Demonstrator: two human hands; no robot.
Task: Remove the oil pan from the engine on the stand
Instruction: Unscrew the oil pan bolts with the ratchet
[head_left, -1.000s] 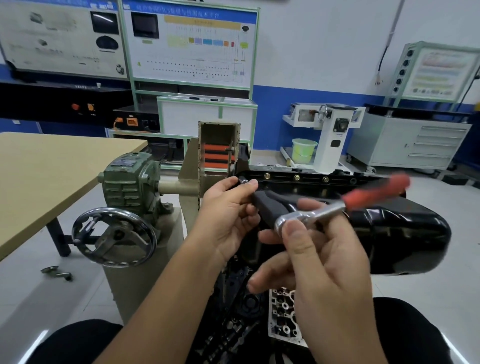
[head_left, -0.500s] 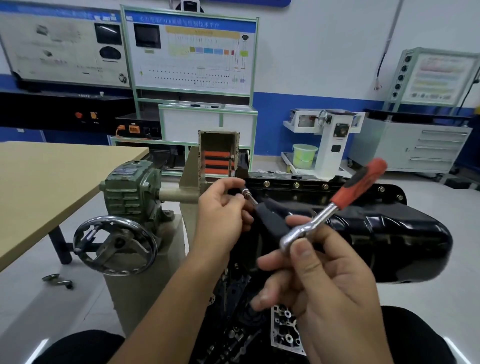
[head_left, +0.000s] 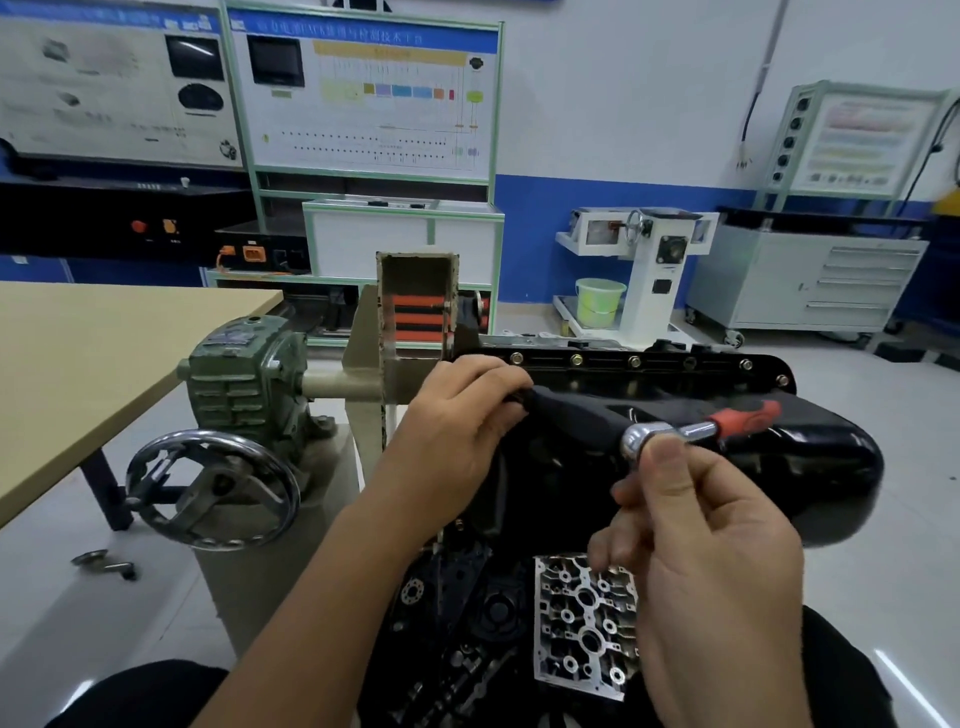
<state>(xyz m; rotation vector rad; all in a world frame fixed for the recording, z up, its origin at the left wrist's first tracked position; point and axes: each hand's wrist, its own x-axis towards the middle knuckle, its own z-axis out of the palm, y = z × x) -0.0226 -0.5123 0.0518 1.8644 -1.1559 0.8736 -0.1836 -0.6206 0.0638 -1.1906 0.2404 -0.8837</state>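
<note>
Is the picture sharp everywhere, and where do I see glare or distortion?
Head view: the ratchet and oil pan are fairly sharp; bright glare streaks lie on the pan's glossy black surface; the wall panels look soft, their text unreadable; the wide lens bends straight lines near the edges.

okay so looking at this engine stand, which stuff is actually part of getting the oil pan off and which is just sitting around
In use:
oil pan, black, bolted on
flange bolts
ratchet, red handle
left hand, holding the extension
right hand, on the ratchet head

Lying about:
wooden table
green bucket
metal parts on the floor
stand handwheel, untouched
</note>
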